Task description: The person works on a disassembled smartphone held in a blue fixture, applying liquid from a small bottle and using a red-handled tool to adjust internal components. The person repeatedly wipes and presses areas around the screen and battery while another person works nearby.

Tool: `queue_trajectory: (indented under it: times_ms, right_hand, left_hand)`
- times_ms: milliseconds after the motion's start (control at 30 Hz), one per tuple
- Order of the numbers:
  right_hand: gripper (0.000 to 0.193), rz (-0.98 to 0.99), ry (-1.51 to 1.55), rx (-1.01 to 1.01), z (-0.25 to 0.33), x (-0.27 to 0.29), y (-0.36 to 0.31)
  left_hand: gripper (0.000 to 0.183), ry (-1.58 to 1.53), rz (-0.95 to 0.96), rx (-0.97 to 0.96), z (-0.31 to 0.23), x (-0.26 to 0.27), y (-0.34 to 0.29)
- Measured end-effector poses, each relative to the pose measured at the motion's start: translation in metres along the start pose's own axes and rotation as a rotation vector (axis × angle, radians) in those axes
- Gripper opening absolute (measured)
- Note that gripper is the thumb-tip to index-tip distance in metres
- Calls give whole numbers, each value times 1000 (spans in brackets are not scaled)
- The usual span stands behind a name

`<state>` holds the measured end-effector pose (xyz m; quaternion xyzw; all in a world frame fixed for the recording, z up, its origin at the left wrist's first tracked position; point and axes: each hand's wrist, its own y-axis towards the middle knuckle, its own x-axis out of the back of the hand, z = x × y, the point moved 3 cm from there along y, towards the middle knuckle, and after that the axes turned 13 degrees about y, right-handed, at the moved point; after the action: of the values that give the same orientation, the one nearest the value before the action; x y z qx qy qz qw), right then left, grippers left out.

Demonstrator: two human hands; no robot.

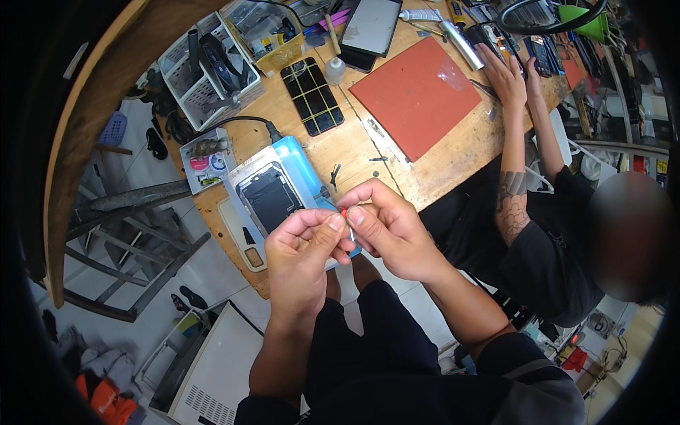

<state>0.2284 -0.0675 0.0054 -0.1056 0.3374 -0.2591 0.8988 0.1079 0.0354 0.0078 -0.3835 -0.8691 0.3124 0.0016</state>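
Observation:
My left hand and my right hand meet in front of me over the near edge of the bench. Both are closed, thumbs against fingertips, around a small thin piece with a red end and a pale narrow shaft; its kind is too small to tell. Just behind my left hand, a dark phone screen panel lies on a flat plate on top of a blue device with a black cable. Small black scraps lie on the wood beyond my fingers.
A phone wrapped in yellow bands and a red-brown mat lie farther back. White baskets and a small parts tray stand at left. At right, another person's hands rest near tools and a silver cylinder.

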Motion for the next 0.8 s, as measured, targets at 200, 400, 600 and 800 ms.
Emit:
queue_trajectory:
  times_ms: [200,400,600,800]
  right_hand:
    - [27,-47,-52,30,-7,4,-2]
    - [26,-374,-544,251,-31,56,23]
    - [23,-574,-955,472,-63,106,38]
    - [21,-657,-973,649,-19,113,20]
  left_hand:
    - [11,94,84,76,6,-2,-9]
    - [16,199,53,110,5,3,-45]
    - [48,512,-100,-14,-12,-21,-28]
    - [43,570,-410,-265,-25,1,-48]
